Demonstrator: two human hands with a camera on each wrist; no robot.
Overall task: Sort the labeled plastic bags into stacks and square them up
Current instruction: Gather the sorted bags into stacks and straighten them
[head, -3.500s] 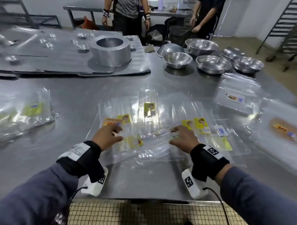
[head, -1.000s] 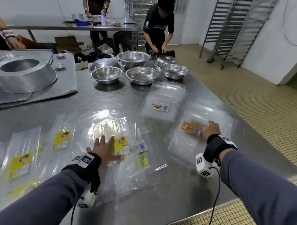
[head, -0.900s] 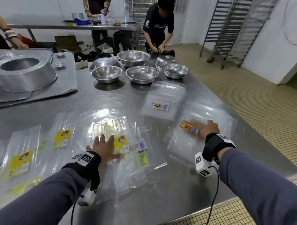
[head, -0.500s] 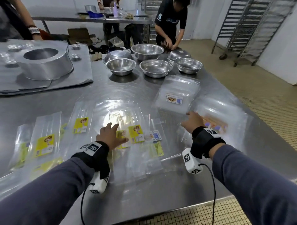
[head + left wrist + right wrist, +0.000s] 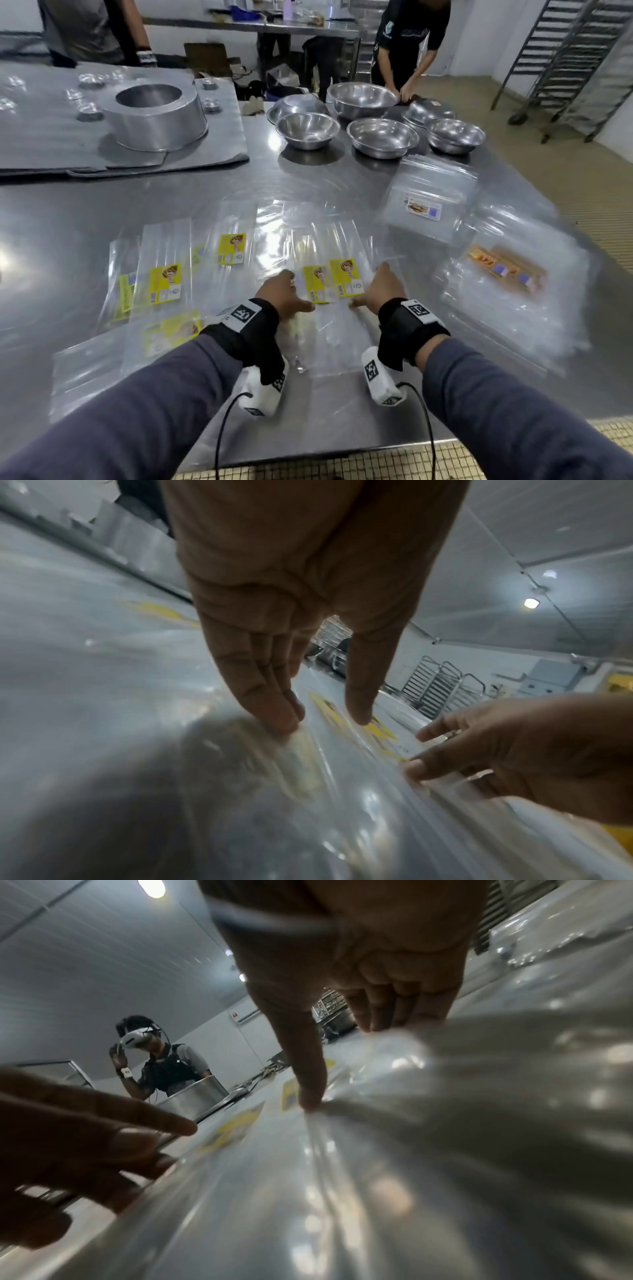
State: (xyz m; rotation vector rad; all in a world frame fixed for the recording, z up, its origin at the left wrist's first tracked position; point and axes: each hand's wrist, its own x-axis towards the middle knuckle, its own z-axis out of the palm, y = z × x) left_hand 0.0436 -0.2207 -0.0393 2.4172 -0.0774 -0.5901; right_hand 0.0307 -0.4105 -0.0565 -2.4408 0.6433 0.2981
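Clear bags with yellow labels [image 5: 334, 282] lie overlapping at the middle of the steel table [image 5: 85, 212], near its front edge, between my two hands. My left hand [image 5: 282, 296] rests on the left side of this pile, fingers straight and fingertips [image 5: 274, 718] pressing the plastic; nothing is pinched. My right hand [image 5: 382, 289] rests on the right side of the same pile, fingers extended, thumb [image 5: 308, 1093] touching the film; it grips nothing.

To the left lie more yellow-label bags [image 5: 164, 284], loosely fanned and partly overlapping. To the right, a stack with a white label [image 5: 423, 209] sits toward the far side of the table, and just beside it, nearer the table's right edge, a blurred stack with an orange label [image 5: 503, 270].

Beyond the bags stand several metal bowls [image 5: 382, 137] in a cluster. At far left a round metal ring [image 5: 154, 113] sits on grey sheets [image 5: 41, 137]. A person in a black shirt [image 5: 407, 37] bends at the far end of the table. Wheeled racks [image 5: 565, 61] stand at the wall.
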